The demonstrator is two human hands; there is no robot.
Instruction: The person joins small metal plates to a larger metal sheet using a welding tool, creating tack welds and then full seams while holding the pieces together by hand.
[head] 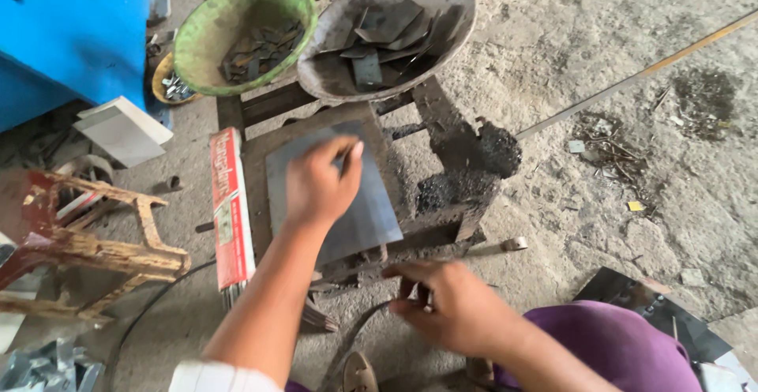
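My left hand (320, 180) lies on a flat grey metal plate (369, 220) that rests on a low, rusty iron stand (442, 202); the fingers are curled at the plate's far edge, and motion blur hides whether they pinch anything. My right hand (454, 307) hovers at the stand's near edge, its fingers closed around a small dark piece (410, 289) that I cannot make out. Behind the plate stand a green basin (207, 38) and a grey basin (458, 1), each with several dark metal cutouts inside.
A red packet of welding rods (230, 206) lies left of the stand. A worn wooden stool (95, 242) and a blue machine (67, 33) are at the left. A long rod (632, 76) crosses the dusty floor at the right. My purple-clad knee (616, 348) is at the bottom right.
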